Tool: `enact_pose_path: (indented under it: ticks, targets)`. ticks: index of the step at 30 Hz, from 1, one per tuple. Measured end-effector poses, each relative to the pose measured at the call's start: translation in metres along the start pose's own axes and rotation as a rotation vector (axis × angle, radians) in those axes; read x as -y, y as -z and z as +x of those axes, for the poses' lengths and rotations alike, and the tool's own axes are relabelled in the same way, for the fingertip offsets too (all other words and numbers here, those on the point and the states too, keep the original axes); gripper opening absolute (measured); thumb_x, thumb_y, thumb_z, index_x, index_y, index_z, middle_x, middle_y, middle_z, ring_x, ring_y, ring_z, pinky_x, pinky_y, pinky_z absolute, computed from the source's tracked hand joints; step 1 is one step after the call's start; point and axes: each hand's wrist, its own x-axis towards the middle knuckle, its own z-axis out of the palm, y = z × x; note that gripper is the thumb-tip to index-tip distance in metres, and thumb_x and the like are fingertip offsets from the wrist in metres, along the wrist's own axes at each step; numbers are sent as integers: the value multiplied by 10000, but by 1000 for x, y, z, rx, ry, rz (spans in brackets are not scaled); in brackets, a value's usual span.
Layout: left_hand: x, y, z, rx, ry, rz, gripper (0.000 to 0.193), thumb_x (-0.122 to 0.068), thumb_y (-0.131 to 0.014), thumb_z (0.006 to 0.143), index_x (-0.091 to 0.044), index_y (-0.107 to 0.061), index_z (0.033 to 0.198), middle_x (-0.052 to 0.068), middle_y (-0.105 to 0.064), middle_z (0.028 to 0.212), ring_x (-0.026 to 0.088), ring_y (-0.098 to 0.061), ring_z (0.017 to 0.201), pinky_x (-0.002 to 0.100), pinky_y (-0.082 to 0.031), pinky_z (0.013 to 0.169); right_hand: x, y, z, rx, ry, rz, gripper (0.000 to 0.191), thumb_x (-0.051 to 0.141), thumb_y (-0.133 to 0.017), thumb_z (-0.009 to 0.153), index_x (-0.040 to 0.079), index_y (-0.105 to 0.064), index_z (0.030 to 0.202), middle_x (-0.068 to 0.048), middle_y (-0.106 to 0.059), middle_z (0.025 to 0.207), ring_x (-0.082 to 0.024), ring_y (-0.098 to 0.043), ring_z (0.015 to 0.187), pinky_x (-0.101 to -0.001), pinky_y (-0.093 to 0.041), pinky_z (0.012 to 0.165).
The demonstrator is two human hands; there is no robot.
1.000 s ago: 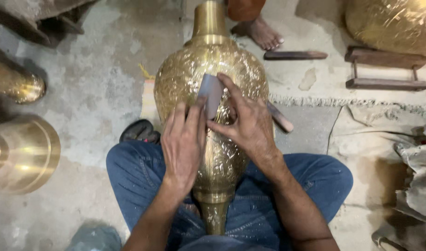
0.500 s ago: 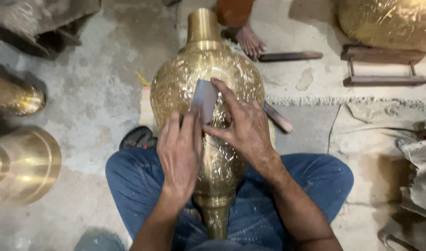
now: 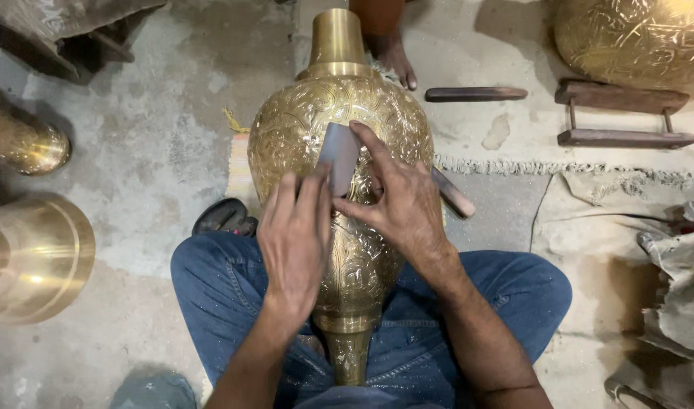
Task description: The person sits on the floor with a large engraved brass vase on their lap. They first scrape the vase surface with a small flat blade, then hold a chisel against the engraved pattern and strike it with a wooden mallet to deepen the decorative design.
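Nearby: wooden stick (image 3: pixel 475 94), wooden frame (image 3: pixel 623 116), brass bowl (image 3: pixel 30 257) around vase (image 3: pixel 339 144).

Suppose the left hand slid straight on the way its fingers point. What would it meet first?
The left hand points up the brass vase; its fingers already touch the grey abrasive piece, so it would probably push against that first.

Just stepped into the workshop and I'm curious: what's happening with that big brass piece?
A person sitting on the floor has a large engraved brass vase lying across their lap, neck pointing away. Both hands press a small grey flat piece against the vase's belly: the left hand lies flat just below it, and the right hand pinches it from the side. Other brass vessels sit on the concrete floor to the left.
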Motion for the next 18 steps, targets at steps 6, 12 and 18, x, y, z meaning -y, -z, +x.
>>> enact_pose_path:
  ticks: [6,12,18]
  targets:
    - [-1,4,-1,-20,-11,-35,276,-38,-678,1010,-15,-656,1285,180,-644,1125,312,-672,971,427,-573,801,1,0,-3,14,32,44,1067,540,-889,778,210,-325,1620,5,-686,775,-121,-700,730,-455,-535,834]
    - [3,3,-6,25,30,16,323,-79,-685,994,-43,-664,1314,152,-632,1044,300,-677,951,427,-592,826,5,5,-2,-41,59,26,1128,553,-932,704,189,-330,1586,-15,-645,674,-129,-669,648,-443,-513,756]
    - [6,-3,-8,19,-30,33,308,-96,-663,1035,-26,-653,1335,177,-652,1146,288,-666,968,421,-590,787,3,4,-1,-19,28,28,1107,510,-918,709,205,-339,1603,-22,-667,721,-163,-684,682,-463,-519,789]
